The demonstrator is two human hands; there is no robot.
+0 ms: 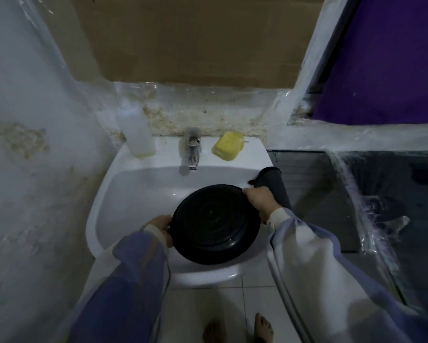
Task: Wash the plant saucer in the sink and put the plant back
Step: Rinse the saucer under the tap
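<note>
A round black plant saucer (215, 225) with ridged rings hangs over the bowl of the white sink (133, 194), tilted a little toward me. My left hand (161, 227) grips its left rim. My right hand (260, 200) grips its upper right rim. The chrome tap (192, 151) stands at the back of the sink, and no water runs from it. No plant is in view.
A translucent bottle (136, 133) stands at the sink's back left. A yellow soap box (229, 146) lies at the back right. A dark grey cloth (273, 186) hangs on the right rim. A grey ledge (314, 194) lies to the right. White floor tiles and bare feet (263, 328) show below.
</note>
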